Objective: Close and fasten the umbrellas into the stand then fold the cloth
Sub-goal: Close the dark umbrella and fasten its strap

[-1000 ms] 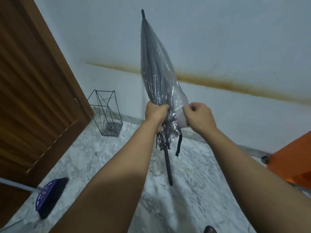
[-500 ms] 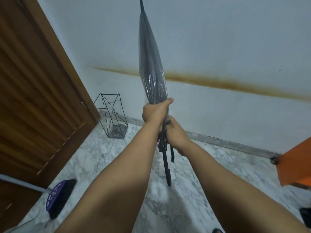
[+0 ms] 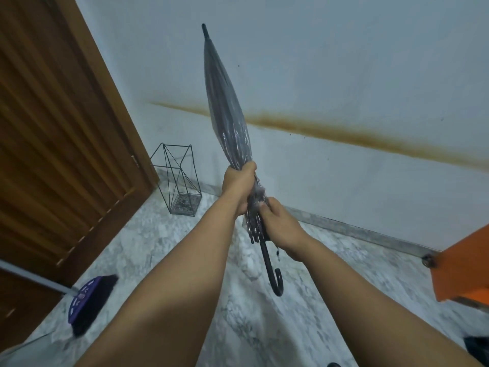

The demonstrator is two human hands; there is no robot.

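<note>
We look down at a pale marble floor (image 3: 264, 327) that meets a white wall (image 3: 344, 62), and a long rusty-brown stain (image 3: 344, 131) runs across that wall from nine o'clock toward three. At our nine o'clock a brown louvred wooden door (image 3: 53, 144) fills the left side. An orange object (image 3: 465, 268) juts in at four o'clock; we cannot tell what it is. At eight o'clock a purple-headed broom (image 3: 88, 303) lies on the floor with its pale handle running off the left edge.

In the middle we hold the umbrella (image 3: 225, 107), closed, its clear canopy gathered around dark ribs. Its black tip points to twelve o'clock and leans slightly to eleven, while the black hooked handle hangs below our hands at six o'clock, above the floor.

The black wire stand (image 3: 177, 181) sits on the floor at ten o'clock from our hands, against the wall and beside the door, well apart from the umbrella and with no umbrella in it.

Our left hand (image 3: 238, 188) has its grip clenched around the gathered canopy. Just below it, our right hand (image 3: 280, 229) grips the lower canopy where the rib ends bunch together, thumb pressed against the plastic. The two hands nearly touch.
</note>
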